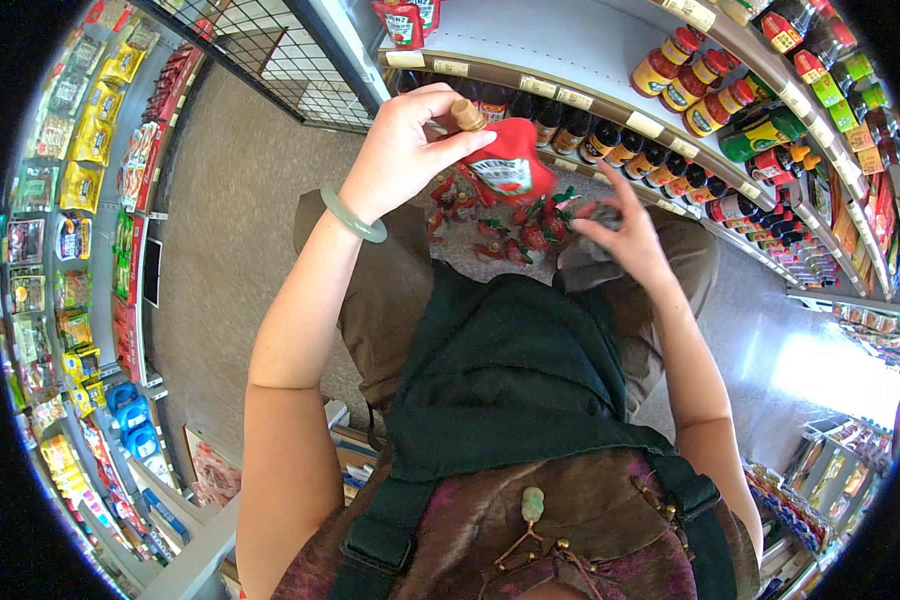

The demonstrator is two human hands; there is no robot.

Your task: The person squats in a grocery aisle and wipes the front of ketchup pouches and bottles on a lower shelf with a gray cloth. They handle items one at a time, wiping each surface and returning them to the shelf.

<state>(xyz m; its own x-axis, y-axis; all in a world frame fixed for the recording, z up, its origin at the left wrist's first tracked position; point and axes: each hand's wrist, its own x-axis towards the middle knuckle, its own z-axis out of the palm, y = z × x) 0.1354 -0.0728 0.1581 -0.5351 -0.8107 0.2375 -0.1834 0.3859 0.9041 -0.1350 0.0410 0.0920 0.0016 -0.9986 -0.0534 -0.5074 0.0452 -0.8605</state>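
Observation:
My left hand (412,146) pinches a red Heinz ketchup pouch (514,161) near its tan screw cap, between thumb and fingers. The pouch hangs tilted, its label towards me, slightly blurred. To its right is my right hand (630,236), thumb and index finger spread apart, not touching the pouch. A dark grey, cloth-like thing (589,259) shows behind and below the right hand; whether the curled fingers hold it is unclear. Several red pouches with green parts (532,236) lie on the floor between my knees, some with tan caps.
Ahead, a shelf (525,37) carries more ketchup pouches (403,26) and red-lidded jars (664,64). Dark sauce bottles (600,142) line the level below. A black wire mesh panel (270,56) stands at the upper left. Packaged goods (86,184) fill racks across the aisle floor (217,247).

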